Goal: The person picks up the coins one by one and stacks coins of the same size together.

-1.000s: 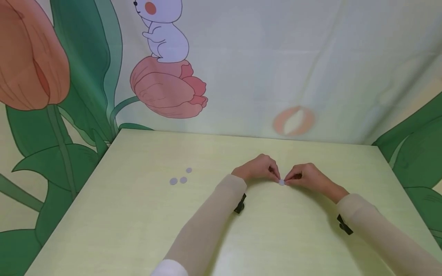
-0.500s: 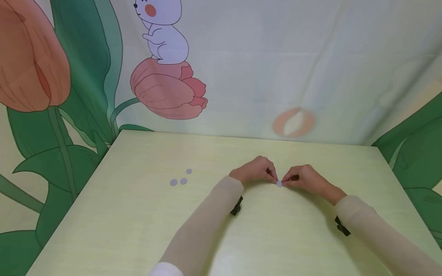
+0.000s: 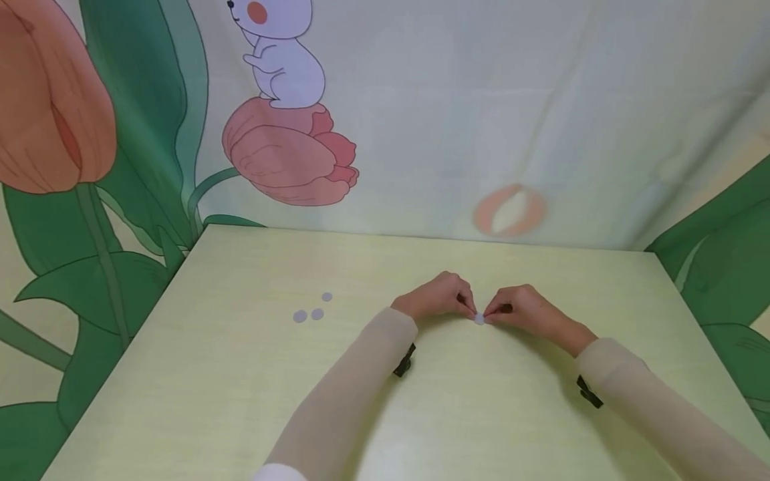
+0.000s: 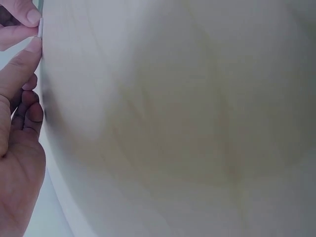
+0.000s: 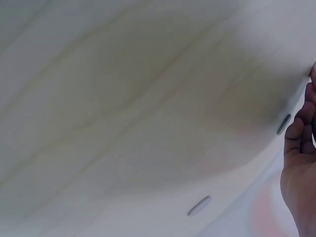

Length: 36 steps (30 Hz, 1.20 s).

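Closest to us, two beige sleeves (image 3: 344,387) stretch over the pale yellow table (image 3: 204,394), and at their ends we have the left hand (image 3: 438,295) and the right hand (image 3: 534,310), both pinching opposite edges of one small whitish disc (image 3: 479,319), right of the table's middle, though whether it touches the table we can't quite make out. Left of the hands we spot three loose discs (image 3: 317,314), two side by side and one slightly farther back, and behind it all, a printed backdrop (image 3: 421,133) with a white animal (image 3: 293,72) on a pink tulip (image 3: 281,164).
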Tool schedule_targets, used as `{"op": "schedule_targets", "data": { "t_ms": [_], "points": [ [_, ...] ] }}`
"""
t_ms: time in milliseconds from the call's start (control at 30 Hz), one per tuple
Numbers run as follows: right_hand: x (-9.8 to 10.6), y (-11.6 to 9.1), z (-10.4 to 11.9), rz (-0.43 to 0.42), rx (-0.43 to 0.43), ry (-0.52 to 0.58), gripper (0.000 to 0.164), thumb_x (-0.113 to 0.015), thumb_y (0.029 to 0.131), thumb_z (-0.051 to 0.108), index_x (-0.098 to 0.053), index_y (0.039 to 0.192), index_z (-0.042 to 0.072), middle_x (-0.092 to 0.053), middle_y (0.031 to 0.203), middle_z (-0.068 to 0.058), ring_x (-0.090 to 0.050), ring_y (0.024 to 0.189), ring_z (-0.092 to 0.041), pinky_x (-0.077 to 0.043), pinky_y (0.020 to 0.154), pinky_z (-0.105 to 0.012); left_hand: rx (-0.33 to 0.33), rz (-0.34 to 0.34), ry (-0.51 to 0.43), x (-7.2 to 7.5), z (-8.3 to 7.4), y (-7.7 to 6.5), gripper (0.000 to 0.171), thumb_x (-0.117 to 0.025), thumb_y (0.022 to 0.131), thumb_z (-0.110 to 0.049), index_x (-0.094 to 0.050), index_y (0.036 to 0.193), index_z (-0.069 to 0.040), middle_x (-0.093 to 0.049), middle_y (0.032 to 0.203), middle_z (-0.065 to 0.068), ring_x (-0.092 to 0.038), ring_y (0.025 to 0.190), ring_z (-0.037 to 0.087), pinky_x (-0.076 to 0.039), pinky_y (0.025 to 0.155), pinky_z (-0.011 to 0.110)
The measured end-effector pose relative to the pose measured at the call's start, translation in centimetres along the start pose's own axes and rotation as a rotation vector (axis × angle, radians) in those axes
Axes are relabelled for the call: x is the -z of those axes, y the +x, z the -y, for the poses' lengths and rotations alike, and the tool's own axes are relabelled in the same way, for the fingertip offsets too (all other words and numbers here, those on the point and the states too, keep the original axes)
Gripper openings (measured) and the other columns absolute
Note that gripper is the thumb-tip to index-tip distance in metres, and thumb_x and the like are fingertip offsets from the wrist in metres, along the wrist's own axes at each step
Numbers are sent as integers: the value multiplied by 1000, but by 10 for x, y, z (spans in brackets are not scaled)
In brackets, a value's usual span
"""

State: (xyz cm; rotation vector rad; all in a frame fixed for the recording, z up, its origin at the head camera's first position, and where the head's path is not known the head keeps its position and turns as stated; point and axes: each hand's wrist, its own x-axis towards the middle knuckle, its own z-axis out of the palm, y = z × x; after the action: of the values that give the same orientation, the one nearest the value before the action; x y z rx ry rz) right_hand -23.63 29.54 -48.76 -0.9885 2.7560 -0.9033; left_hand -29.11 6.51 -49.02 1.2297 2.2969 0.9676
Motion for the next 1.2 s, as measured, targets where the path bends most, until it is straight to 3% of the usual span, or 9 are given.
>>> {"op": "schedule_targets", "data": {
  "t_ms": [433,700,1200],
  "points": [
    [-5,12,17,11,43,-78,6,-81,86,7,-81,91,10,-73,86,5,-68,80,-10,-54,72,-25,-4,-8,67,7,-3,-13,8,-82,85,-14,-82,87,-7,-75,88,1,-61,77,2,-47,71,14],
    [-7,15,21,16,70,-84,4,-81,85,8,-81,89,9,-73,86,5,-69,79,-9,-55,71,-25,13,-57,62,4,-3,-22,8,-82,86,-15,-82,88,-7,-76,88,1,-65,78,4,-49,72,14],
    [-6,18,18,19,93,-97,5,-82,85,10,-82,90,10,-73,86,6,-68,79,-9,-55,72,-25,55,-36,60,6,0,-20,8,-82,86,-16,-82,88,-8,-77,89,0,-62,77,1,-47,71,14]
  ]
}}
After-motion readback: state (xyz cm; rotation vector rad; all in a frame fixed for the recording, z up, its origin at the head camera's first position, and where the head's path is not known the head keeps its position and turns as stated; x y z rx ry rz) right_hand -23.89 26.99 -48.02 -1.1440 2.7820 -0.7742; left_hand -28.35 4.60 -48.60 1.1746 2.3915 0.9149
